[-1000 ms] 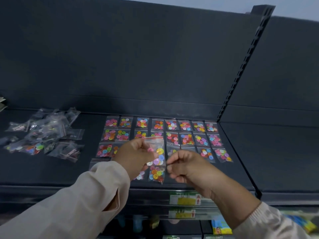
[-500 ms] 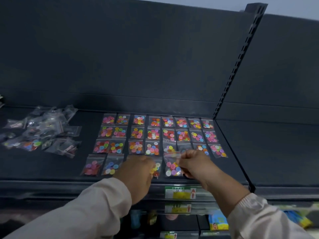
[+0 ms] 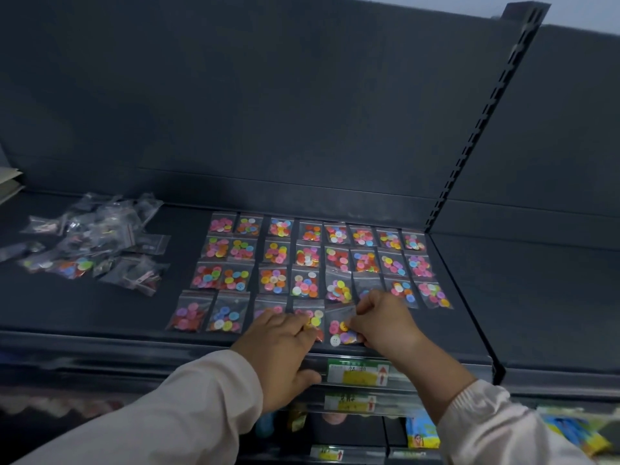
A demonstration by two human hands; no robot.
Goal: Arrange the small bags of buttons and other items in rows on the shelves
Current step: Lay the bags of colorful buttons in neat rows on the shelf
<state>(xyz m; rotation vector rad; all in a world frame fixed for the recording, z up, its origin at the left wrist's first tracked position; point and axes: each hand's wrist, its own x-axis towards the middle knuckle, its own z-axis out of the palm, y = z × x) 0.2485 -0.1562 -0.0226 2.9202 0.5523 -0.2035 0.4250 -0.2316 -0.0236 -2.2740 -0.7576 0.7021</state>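
Observation:
Small clear bags of coloured buttons (image 3: 310, 256) lie in rows on the dark shelf (image 3: 84, 310). The front row holds several bags on its left part. My left hand (image 3: 281, 344) rests with its fingers flat on a front-row bag (image 3: 313, 317), and its thumb hangs over the shelf's front edge. Just right of it, my right hand (image 3: 382, 323) pinches the right edge of the newest bag (image 3: 337, 330), which lies on the shelf at the end of the front row. Parts of both bags are hidden under my fingers.
A loose pile of unsorted clear bags (image 3: 97, 243) sits at the left of the shelf. A slotted upright post (image 3: 469, 146) bounds the shelf on the right. Price labels (image 3: 359, 372) line the front edge. Lower shelves hold packets (image 3: 421, 431).
Both hands came down from holding bags in the air to the shelf. Two bags now lie in the front row, under my left fingers and in my right hand's pinch.

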